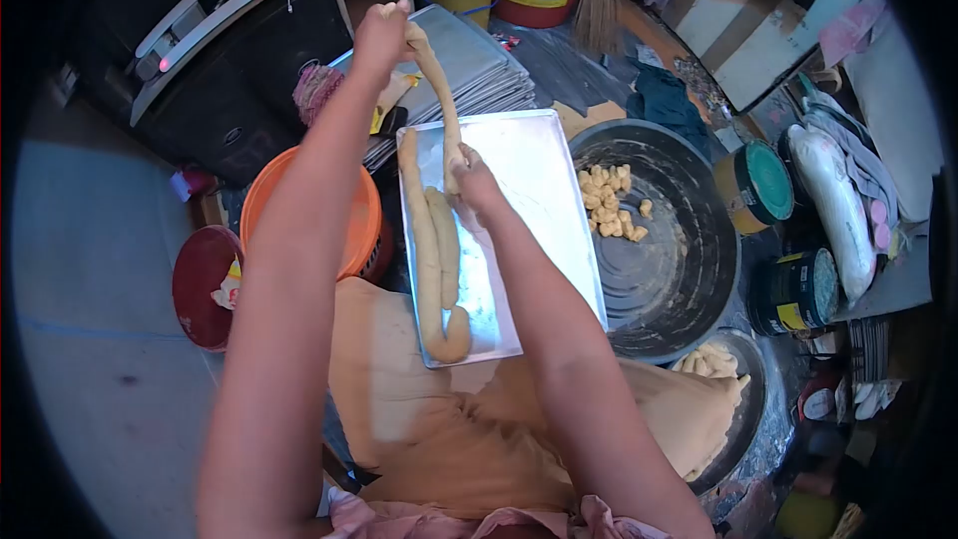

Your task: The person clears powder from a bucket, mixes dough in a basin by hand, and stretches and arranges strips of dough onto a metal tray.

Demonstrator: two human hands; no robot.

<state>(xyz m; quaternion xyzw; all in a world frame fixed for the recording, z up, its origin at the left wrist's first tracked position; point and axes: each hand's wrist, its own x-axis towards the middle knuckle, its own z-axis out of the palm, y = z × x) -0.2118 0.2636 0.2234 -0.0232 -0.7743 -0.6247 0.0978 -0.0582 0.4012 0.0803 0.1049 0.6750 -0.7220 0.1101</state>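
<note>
My left hand [381,38] is raised beyond the far edge of a metal baking tray [534,200], closed around the upper end of a dough rope [436,75]. The rope hangs slanting down to my right hand [473,184], which grips its lower part over the tray. Along the tray's left side lies a long dough strip [423,250] that curls round at the near end. A shorter dough piece [446,240] rests against it, below my right hand. Whether the held rope joins the shorter piece is hidden by my hand.
A large dark basin [689,269] with small dough pieces [609,202] stands right of the tray. Nearer sits a round pan [753,409] holding more dough. An orange bucket [274,185] and stacked trays [479,65] flank the left and far sides. Tins [763,185] stand farther right.
</note>
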